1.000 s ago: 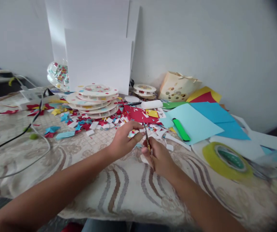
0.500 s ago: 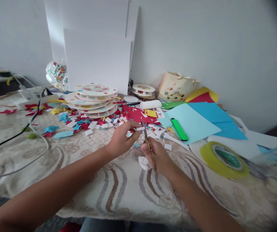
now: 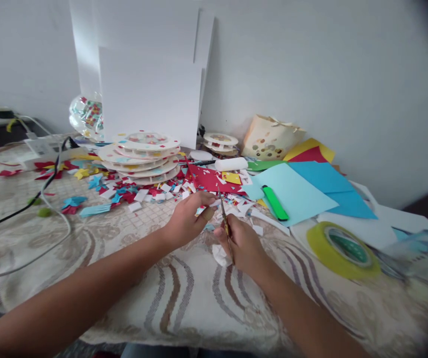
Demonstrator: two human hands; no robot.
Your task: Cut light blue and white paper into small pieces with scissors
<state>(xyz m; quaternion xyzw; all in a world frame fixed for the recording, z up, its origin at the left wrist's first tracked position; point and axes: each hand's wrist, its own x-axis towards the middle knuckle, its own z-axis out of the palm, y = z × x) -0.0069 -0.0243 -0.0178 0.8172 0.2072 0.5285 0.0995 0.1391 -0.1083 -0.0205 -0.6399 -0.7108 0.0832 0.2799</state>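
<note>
My right hand (image 3: 241, 243) is closed round a pair of scissors (image 3: 224, 215), whose blades point away from me. Just left of the blades, my left hand (image 3: 190, 219) pinches a small strip of white paper (image 3: 215, 203) between thumb and fingers. The strip lies close against the blades; whether they cut into it I cannot tell. Beneath the right hand sits a crumpled white paper (image 3: 221, 255) on the cloth. Beyond both hands, a red sheet (image 3: 208, 179) carries small scraps and a yellow piece (image 3: 231, 177).
Stacked white discs (image 3: 142, 156) stand behind many coloured paper bits. To the right lie a light blue sheet (image 3: 299, 191), a green cutter (image 3: 275, 203) and a yellow tape roll (image 3: 342, 251). Cables (image 3: 55, 184) cross the left side. White boards (image 3: 148, 94) lean on the wall.
The view has shifted slightly. Both hands stay close together, the left still pinching the white strip and the right still holding the scissors beside it.
</note>
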